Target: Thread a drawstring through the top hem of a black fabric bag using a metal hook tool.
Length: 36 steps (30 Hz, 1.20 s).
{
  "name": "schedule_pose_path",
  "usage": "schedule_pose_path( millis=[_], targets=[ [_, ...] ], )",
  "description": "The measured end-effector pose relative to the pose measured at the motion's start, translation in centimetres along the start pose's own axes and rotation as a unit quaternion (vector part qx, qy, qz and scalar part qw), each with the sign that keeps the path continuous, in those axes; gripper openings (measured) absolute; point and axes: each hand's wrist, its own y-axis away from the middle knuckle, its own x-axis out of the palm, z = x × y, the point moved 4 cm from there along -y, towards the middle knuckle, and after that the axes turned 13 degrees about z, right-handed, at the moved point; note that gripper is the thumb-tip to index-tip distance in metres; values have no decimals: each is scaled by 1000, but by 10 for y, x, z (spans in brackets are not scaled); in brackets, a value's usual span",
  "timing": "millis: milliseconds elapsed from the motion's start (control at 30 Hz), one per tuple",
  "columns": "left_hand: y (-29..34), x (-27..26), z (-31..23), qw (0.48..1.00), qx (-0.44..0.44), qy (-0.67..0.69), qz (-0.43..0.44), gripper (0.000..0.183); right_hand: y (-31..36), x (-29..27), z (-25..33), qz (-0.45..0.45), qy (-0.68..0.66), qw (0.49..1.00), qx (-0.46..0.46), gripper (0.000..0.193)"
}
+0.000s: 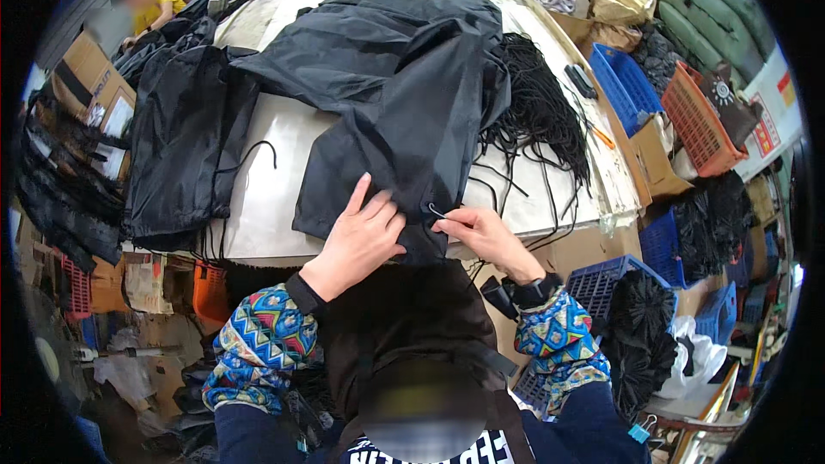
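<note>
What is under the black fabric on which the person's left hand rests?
The black fabric lies over a white tabletop, visible at its left. Black cords spread out along its right edge; whether any continue beneath is hidden by the fabric.

The black cloth [395,69] looks like thin woven synthetic, smooth, with a soft sheen along its creases. The folded bag [185,137] has a similar faintly shiny weave. The cords [537,103] are matt textile. The thin hook [436,210] looks like bright, smooth metal. Under them the bench [288,129] has a pale, smooth top that catches the light. The sleeves [266,339] are printed cloth, softly wrinkled; the apron [404,305] is dark, matt fabric. The blue crate [625,90] and orange crate [700,125] are moulded plastic, the carton [662,155] matt cardboard, the white bag [692,357] thin, crinkled plastic.
</note>
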Motion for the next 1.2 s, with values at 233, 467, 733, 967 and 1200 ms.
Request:
schedule_pose_path(
  millis=[233, 467, 733, 967, 1200],
  targets=[
    [111, 52, -20, 661, -260, 643, 286, 34, 4, 1, -15, -153, -184, 971, 16, 21],
    [90, 78, -42, 484, -287, 818, -119, 26, -9, 39, 5, -121, -187, 975, -23, 23],
    [55, 53, -49, 562, -261, 761, -193, 20, -6, 50, 13, -154, -103, 981, -53, 25],
    [53, 45, -43, 430, -212, 858, -186, 18, 0, 46, 33, -209, 11, 973, -96, 20],
    [50, 35, -42, 321, -267, 889, -190, 19, 45, 66, 84, -211, 415, 879, -108, 12]
  ],
)
